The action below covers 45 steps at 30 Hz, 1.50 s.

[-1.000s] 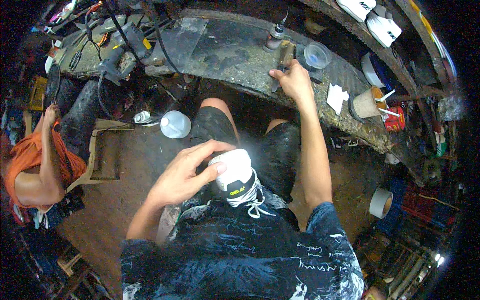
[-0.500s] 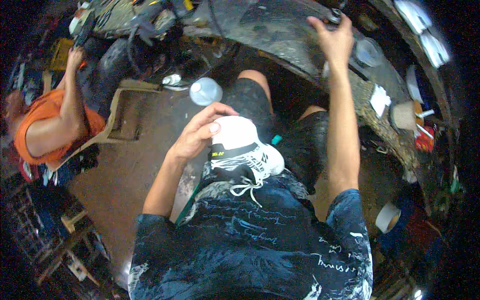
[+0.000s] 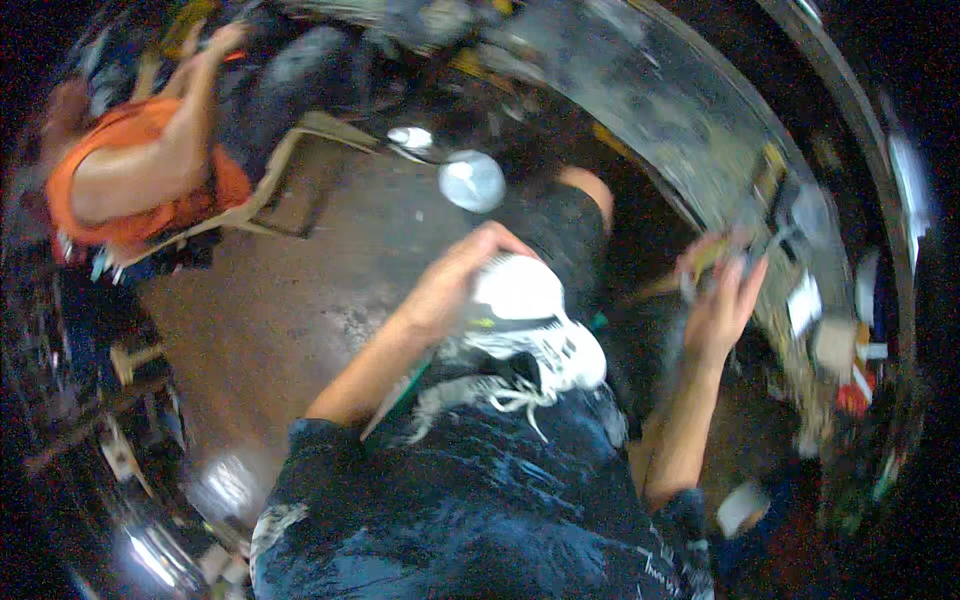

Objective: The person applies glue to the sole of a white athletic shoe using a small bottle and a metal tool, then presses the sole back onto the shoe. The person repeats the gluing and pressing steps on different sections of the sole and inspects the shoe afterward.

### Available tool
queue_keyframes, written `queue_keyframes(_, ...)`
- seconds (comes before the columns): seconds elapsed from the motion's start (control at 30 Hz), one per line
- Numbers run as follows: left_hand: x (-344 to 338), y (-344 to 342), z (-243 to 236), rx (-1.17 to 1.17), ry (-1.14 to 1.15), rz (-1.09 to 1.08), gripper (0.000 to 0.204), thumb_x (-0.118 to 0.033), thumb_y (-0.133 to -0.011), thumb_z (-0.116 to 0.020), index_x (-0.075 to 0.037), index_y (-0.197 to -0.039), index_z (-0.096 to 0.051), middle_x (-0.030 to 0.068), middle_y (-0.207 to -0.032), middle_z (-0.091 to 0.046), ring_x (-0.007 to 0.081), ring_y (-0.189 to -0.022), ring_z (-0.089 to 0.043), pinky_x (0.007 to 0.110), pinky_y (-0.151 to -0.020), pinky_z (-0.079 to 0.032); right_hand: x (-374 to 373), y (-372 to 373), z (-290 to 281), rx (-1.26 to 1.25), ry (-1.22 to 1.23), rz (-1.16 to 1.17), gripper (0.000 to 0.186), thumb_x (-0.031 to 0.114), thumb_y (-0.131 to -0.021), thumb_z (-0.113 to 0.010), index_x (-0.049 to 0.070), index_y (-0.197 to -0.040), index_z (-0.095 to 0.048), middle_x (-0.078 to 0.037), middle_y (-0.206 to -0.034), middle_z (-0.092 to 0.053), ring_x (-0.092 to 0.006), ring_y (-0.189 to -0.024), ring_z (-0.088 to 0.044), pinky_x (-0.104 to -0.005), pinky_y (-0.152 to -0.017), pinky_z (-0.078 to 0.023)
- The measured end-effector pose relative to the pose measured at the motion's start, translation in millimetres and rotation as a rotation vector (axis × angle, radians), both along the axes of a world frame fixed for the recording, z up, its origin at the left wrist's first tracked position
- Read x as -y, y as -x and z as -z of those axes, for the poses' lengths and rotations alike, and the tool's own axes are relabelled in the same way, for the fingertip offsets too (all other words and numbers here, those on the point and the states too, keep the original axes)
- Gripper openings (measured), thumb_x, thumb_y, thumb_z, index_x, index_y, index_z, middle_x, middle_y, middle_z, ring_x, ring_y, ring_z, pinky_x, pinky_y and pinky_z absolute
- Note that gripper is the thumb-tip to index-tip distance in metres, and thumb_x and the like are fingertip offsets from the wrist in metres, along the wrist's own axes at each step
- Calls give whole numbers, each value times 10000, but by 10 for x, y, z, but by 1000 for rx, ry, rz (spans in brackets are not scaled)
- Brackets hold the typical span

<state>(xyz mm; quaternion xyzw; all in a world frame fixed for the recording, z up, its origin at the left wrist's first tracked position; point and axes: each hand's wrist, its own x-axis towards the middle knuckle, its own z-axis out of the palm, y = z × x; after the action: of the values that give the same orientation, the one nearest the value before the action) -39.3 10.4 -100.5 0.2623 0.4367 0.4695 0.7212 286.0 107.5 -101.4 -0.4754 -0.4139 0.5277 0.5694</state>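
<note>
My left hand (image 3: 455, 280) grips the toe end of a white laced shoe (image 3: 525, 290) that lies in my lap, its loose laces over my dark shirt. To the right of the shoe, my right hand (image 3: 722, 310) is raised near the bench edge, fingers curled around a small object with a dark part, too blurred to name. Motion also smears the bench surface around that hand, so its contact with the bench is unclear.
The curved workbench (image 3: 690, 110) runs across the upper right, with white scraps (image 3: 803, 300) and a tan cup (image 3: 835, 345). A co-worker in orange (image 3: 120, 150) sits at upper left beside a wooden frame (image 3: 255, 210). A translucent jug (image 3: 472, 182) stands beyond my left hand.
My right hand has moved from far up on the bench, by the small dark bottle, back toward the shoe. The whole view has swung, shifting surroundings. My left hand stays on the shoe.
</note>
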Motion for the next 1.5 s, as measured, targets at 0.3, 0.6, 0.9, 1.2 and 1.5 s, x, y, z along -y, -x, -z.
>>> queue_keyframes(0.3, -35, -7, -158, -311, 79, -75, 513, -495, -1143, -502, -58, -1044, -752, 36, -985, -736, 142, -943, -663, 334, -873, -532, 1056, 505, 649, 448, 79, -150, 502, 93, -1032, -685, 1, -1483, -486, -105, -1189, -619, -186, -1039, -598, -335, -949, -499)
queue_keyframes(0.6, 319, 136, -178, -406, 8, 54, 492, -278, -948, -795, -100, -1378, -639, 73, -1319, -690, 202, -1268, -635, 376, -1111, -492, 1039, 472, 440, 589, -40, -182, 548, 154, -858, -911, 6, -1322, -659, -125, -1177, -739, -231, -1045, -698, -366, -946, -556)
queue_keyframes(0.9, 119, -215, -484, -578, -254, 114, 555, -333, -888, -865, -65, -1333, -670, 107, -1269, -700, 216, -1168, -664, 368, -996, -526, 673, 26, -758, 1167, -600, -300, 619, 279, -748, -971, -16, -1235, -728, -173, -1066, -775, -343, -846, -733, -408, -756, -586)
queue_keyframes(1.2, 180, -393, -653, -712, -292, 58, 536, -362, -832, -889, -65, -1237, -703, 141, -1167, -695, 304, -1083, -702, 416, -908, -558, 640, 110, -1271, 1424, -796, -418, 557, 261, -747, -949, -11, -1200, -774, -148, -1012, -766, -328, -865, -736, -418, -790, -577)
queue_keyframes(1.5, 211, -399, -646, -721, -316, 21, 504, -344, -821, -891, -79, -1211, -712, 141, -1146, -703, 334, -1063, -714, 436, -911, -566, 594, 226, -1379, 1513, -856, -520, 563, 273, -754, -944, -7, -1215, -783, -138, -1031, -773, -315, -894, -735, -415, -790, -568)
